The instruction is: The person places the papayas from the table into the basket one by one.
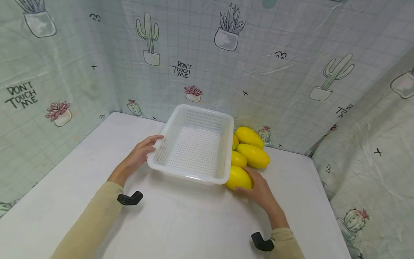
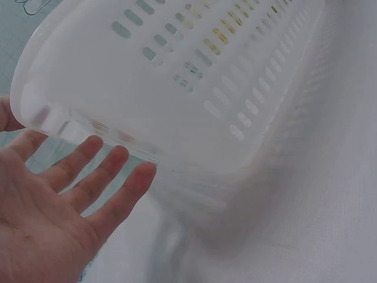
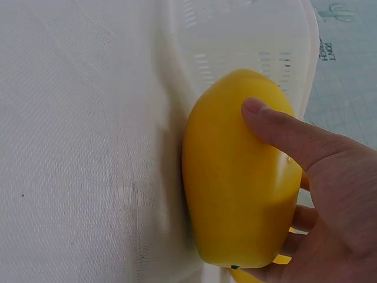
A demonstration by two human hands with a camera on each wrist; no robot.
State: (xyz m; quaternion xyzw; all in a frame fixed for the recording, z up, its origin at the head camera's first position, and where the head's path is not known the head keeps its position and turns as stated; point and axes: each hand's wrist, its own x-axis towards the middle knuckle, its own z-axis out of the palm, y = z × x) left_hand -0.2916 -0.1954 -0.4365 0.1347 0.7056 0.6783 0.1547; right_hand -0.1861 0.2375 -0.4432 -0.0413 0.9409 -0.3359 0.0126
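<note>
A white plastic basket (image 1: 194,145) with slotted walls stands on the table, with nothing in it. My left hand (image 1: 141,153) holds its left rim; in the left wrist view the fingers (image 2: 121,177) reach under the rim and the thumb lies at the edge. At the basket's front right corner, my right hand (image 1: 258,187) grips a yellow mango (image 1: 238,178), thumb on one side and fingers round the other. That mango (image 3: 238,177) overlaps the basket wall in the right wrist view, its small dark stem end toward the bottom.
Several more yellow mangoes (image 1: 253,155) lie along the basket's right side, some partly hidden by it. The white table (image 1: 181,223) meets a cactus-print cloth (image 1: 200,46) at the back and sides. Black wrist mounts (image 1: 130,198) stick out from both sleeves.
</note>
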